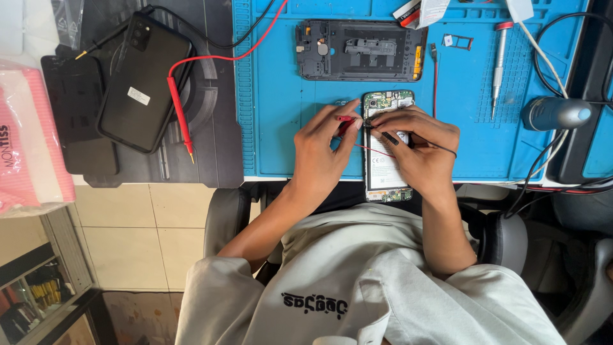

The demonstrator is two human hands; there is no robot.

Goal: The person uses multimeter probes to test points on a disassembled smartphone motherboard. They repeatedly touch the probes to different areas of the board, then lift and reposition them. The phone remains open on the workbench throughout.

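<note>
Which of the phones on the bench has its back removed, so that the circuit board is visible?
The phone under both hands, on the blue mat: its green board and battery are exposed. The two black phones at the left lie closed on the dark mat.

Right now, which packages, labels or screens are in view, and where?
Pink-and-white soft pack: far left edge.
White rectangular sticker: on the black phone back, left of the blue mat.
White battery label: in the opened phone, under both hands.
Screens: none lit.
</note>
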